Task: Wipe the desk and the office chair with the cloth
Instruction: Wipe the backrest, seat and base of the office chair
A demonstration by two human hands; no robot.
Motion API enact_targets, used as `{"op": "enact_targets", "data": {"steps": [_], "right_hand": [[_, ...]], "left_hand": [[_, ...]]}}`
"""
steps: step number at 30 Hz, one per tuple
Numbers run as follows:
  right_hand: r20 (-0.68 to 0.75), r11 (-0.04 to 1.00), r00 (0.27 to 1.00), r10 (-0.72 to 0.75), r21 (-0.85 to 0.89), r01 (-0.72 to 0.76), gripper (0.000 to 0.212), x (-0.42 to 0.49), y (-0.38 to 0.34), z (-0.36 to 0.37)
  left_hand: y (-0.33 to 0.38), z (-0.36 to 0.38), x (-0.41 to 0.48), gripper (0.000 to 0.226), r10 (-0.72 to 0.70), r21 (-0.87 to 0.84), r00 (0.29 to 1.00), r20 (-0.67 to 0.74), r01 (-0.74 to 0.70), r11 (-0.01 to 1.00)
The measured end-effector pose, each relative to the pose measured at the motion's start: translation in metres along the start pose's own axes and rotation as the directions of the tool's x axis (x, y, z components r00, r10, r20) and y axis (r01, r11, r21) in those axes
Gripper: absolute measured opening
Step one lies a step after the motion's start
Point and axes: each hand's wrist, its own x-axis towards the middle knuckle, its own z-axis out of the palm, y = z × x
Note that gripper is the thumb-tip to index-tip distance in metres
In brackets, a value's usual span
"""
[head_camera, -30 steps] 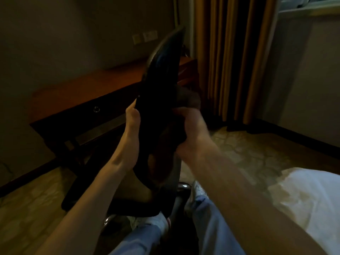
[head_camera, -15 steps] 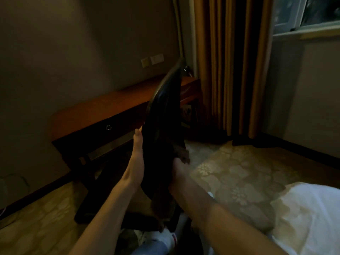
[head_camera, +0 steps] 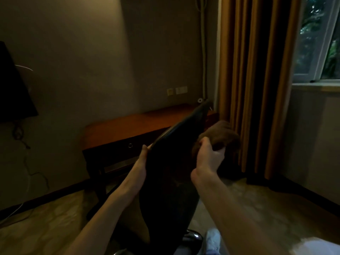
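The black office chair's backrest [head_camera: 171, 173] stands edge-on in the middle of the view, between my arms. My left hand [head_camera: 142, 159] holds its left edge, the thumb over the rim; the fingers are hidden behind it. My right hand [head_camera: 209, 157] grips a bunched brown cloth [head_camera: 220, 137] against the backrest's right side, near the top. Behind the chair stands the reddish wooden desk [head_camera: 128, 129] with a dark drawer front and a round pull.
Orange curtains [head_camera: 257, 89] hang right of the desk, next to a window [head_camera: 320, 43]. A dark screen [head_camera: 12, 85] is on the left wall with cables running down to the floor. A white bed corner [head_camera: 316, 247] and the chair's chrome base [head_camera: 193, 236] lie at the bottom.
My right hand has carried the cloth up the backrest's right side, from low down to near the top. The view has lifted, showing more wall and window. My left hand stays on the left edge.
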Motion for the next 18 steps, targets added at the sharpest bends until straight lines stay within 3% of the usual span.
{"op": "enact_targets", "data": {"steps": [4,6,9,11,13,15,17,18], "right_hand": [[0.066,0.995,0.998,0.024,-0.095,-0.017,0.067,-0.032,0.022,0.037],[0.103,0.981,0.993,-0.05,-0.18,0.068,0.063,-0.047,0.031,0.035],[0.278,0.935,0.95,-0.141,-0.279,0.22,0.053,-0.055,0.026,0.01],[0.312,0.879,0.904,-0.293,-0.283,0.383,0.055,-0.048,0.014,0.007],[0.324,0.767,0.838,-0.439,-0.35,0.538,0.054,-0.039,0.005,0.021],[0.411,0.557,0.746,-0.524,-0.497,0.665,0.046,-0.039,0.011,0.033],[0.513,0.394,0.656,-0.553,-0.532,0.749,0.043,-0.048,0.029,0.027],[0.576,0.369,0.619,-0.535,-0.5,0.784,0.039,-0.055,0.038,0.019]], "left_hand": [[-0.009,0.007,0.003,0.055,0.056,-0.108,0.988,-0.145,-0.072,0.992],[-0.016,0.002,0.006,0.057,0.062,-0.132,0.977,-0.202,-0.089,0.987],[-0.019,-0.008,0.009,0.063,0.078,-0.125,0.984,-0.159,-0.098,0.987],[-0.021,-0.009,0.01,0.064,0.114,-0.091,0.981,-0.158,-0.13,0.987],[-0.022,-0.008,0.012,0.061,0.134,-0.113,0.975,-0.178,-0.155,0.981],[-0.022,-0.006,0.014,0.053,0.157,-0.093,0.967,-0.203,-0.178,0.98],[-0.022,-0.004,0.016,0.049,0.213,-0.043,0.955,-0.207,-0.226,0.973],[-0.023,-0.005,0.016,0.05,0.249,-0.027,0.946,-0.21,-0.26,0.965]]}}
